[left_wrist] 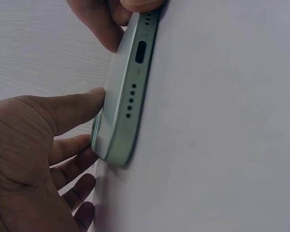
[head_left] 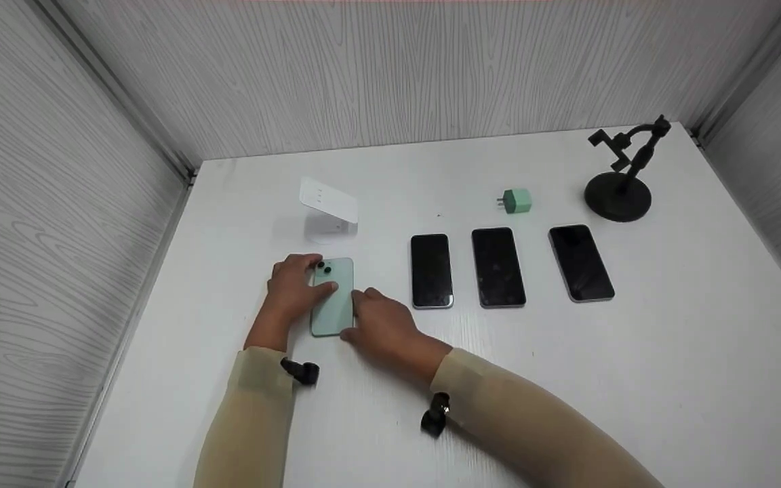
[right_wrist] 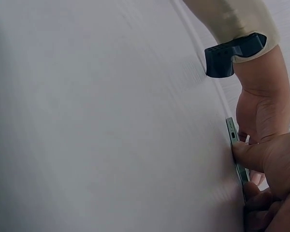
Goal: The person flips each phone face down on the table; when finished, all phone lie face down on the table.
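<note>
A light-green smartphone [head_left: 333, 308] lies on the table with its camera side up, its charging port and speaker holes visible in the left wrist view. My left hand [head_left: 290, 288] holds it from the left, the thumb on its back and fingers along its left edge by the lenses. From the right, my right hand [head_left: 387, 325] grips the phone's right edge and lower right corner with thumb and curled fingers. The right wrist view shows the phone's green edge [right_wrist: 231, 129] beside the right thumb; part of that hand is cut off.
Behind the phone stands a white stand [head_left: 329, 202]. To the right lie three dark-screened phones: one [head_left: 432, 271], another [head_left: 499, 268] and a third [head_left: 582, 263]. Farther back are a green plug adapter [head_left: 517, 201] and a black phone holder [head_left: 617, 196]. Grey panels surround the table.
</note>
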Tool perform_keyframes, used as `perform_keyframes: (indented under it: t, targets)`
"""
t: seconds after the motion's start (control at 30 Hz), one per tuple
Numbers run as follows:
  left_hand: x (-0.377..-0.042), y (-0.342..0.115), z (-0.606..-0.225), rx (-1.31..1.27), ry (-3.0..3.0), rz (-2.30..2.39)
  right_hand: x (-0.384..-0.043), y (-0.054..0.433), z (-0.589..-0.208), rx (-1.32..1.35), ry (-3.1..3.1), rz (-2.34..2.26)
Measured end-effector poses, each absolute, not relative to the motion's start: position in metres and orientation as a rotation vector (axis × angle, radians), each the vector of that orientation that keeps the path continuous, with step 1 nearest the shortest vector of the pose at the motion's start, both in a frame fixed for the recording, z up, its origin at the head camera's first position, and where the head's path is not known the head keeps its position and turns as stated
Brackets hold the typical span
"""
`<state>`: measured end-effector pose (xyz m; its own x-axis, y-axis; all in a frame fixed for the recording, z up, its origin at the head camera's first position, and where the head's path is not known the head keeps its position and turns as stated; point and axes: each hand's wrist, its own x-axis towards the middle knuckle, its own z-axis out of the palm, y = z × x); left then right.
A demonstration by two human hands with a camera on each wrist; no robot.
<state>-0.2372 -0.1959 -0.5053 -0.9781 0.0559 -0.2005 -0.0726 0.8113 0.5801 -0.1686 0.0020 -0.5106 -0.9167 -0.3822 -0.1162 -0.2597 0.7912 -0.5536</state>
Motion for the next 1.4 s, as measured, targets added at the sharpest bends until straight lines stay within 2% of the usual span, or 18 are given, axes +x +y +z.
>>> perform_keyframes:
  t: [0.3, 0.57, 1.0, 1.4]
  targets:
    - [-0.236, -0.193, -0.513, -0.026, 2.782, 0.951, -0.171, 0.017, -0.509, -0.516, 2.670, -1.010]
    - [-0.236, -0.193, -0.509, -0.050, 2.773, 0.960, -0.160, 0.053, -0.493, -0.481, 2.601, -1.192]
    - [-0.237, -0.197, -0.508, -0.050, 2.764, 0.984, -0.163, 0.129, -0.472, -0.195, 2.807, -1.046]
    - [-0.235, -0.197, -0.508, -0.067, 2.755, 0.987, -0.174, 0.138, -0.471, -0.100, 2.845, -0.851]
